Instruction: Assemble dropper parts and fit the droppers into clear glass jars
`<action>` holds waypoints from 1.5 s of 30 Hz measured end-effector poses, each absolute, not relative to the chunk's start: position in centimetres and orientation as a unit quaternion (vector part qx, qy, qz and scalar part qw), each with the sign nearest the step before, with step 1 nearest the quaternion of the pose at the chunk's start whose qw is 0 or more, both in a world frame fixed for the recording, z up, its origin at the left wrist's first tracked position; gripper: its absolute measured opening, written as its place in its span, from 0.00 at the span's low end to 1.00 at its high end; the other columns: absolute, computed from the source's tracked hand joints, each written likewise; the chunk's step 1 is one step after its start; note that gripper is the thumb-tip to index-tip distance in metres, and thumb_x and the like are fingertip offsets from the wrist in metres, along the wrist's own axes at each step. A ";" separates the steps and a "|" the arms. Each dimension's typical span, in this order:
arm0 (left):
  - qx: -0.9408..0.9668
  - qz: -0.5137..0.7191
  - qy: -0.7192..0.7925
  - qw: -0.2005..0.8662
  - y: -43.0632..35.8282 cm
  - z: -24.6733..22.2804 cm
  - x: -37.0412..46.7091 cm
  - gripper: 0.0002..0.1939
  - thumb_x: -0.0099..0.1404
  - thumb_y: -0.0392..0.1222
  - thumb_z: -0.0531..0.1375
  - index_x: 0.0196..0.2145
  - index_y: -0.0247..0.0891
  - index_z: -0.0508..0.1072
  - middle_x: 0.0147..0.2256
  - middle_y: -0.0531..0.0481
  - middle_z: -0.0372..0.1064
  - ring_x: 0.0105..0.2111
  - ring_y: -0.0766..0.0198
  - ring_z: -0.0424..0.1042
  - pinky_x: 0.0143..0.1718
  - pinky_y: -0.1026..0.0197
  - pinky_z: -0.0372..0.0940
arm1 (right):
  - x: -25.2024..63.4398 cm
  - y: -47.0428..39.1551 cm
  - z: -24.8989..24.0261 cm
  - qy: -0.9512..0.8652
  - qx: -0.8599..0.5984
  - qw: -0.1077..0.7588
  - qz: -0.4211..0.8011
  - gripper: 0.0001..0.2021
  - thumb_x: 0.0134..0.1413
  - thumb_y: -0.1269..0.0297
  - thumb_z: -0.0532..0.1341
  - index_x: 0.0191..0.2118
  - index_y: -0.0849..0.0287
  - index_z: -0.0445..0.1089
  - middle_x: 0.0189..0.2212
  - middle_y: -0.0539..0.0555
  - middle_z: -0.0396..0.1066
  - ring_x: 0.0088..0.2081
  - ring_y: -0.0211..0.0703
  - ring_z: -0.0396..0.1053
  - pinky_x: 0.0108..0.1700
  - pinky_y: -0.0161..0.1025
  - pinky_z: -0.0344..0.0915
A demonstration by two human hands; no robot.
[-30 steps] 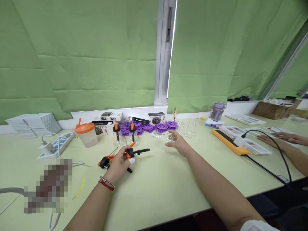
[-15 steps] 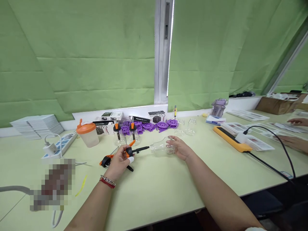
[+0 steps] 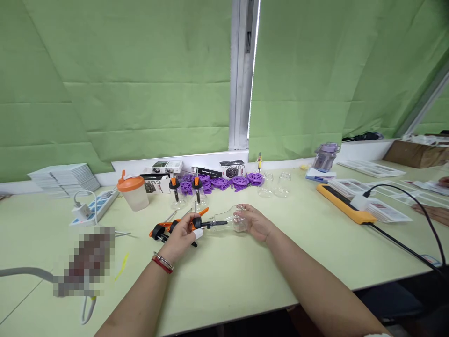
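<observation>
My left hand (image 3: 183,235) grips a black-and-orange dispenser lid (image 3: 197,223) with its fingers closed round the cap; the thumb has a white covering. The lid's black tube lies inside the neck of a clear bottle (image 3: 231,216), held nearly level. Closed round the rounded end of that bottle is my right hand (image 3: 257,222). More black-and-orange lids (image 3: 159,231) lie on the table beside and partly behind my left hand. Behind them stand two clear bottles (image 3: 178,201) fitted with such lids. Two lidless clear bottles (image 3: 283,187) stand farther right.
Purple plastic parts (image 3: 220,183) and small boxes (image 3: 161,183) line the wall. An orange-lidded cup (image 3: 135,194) and a white power strip (image 3: 98,208) are left. An orange power strip (image 3: 345,203) with a black cable lies right, near another person's hand (image 3: 433,213).
The lid's tube has gone from just outside the bottle's mouth to inside its neck. My two hands have come closer together. The whole view has shifted slightly.
</observation>
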State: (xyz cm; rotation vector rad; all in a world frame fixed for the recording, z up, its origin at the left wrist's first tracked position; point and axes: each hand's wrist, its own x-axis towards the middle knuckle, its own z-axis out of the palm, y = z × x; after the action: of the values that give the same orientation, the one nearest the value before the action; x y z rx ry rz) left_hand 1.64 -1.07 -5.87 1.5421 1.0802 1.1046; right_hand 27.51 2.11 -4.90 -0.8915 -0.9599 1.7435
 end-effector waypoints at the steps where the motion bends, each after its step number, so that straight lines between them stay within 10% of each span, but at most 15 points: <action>1: 0.625 0.450 0.439 0.463 -1.0 -5.9 1.7 0.20 0.57 0.41 0.61 0.46 0.40 0.62 0.40 0.49 0.64 0.41 0.62 0.67 0.43 0.59 0.61 | 27.5 2.0 -4.9 -0.392 -0.362 0.461 0.709 0.22 0.37 0.62 0.71 0.38 0.54 0.62 0.33 0.48 0.68 0.31 0.38 0.69 0.32 0.40 0.69; 24: 0.626 0.439 0.439 0.472 -1.5 -5.3 2.7 0.23 0.55 0.44 0.64 0.49 0.39 0.69 0.46 0.45 0.70 0.44 0.59 0.68 0.45 0.58 0.62 | 27.1 1.7 -5.2 -0.435 -0.330 0.461 0.699 0.25 0.37 0.62 0.72 0.41 0.53 0.61 0.35 0.49 0.64 0.36 0.39 0.66 0.36 0.41 0.69; 45: 0.620 0.421 0.443 0.492 -1.9 -5.2 2.7 0.29 0.60 0.54 0.57 0.55 0.37 0.66 0.25 0.50 0.71 0.24 0.62 0.68 0.30 0.59 0.65 | 27.1 1.5 -5.2 -0.497 -0.394 0.388 0.669 0.23 0.43 0.44 0.65 0.39 0.53 0.59 0.31 0.49 0.65 0.26 0.39 0.69 0.24 0.37 0.68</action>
State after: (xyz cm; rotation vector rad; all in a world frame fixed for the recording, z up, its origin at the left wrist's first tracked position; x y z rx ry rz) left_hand 2.74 -1.95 -5.21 1.5056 1.0758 1.0213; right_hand 27.12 1.52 -5.20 -1.0021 -1.2632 1.7019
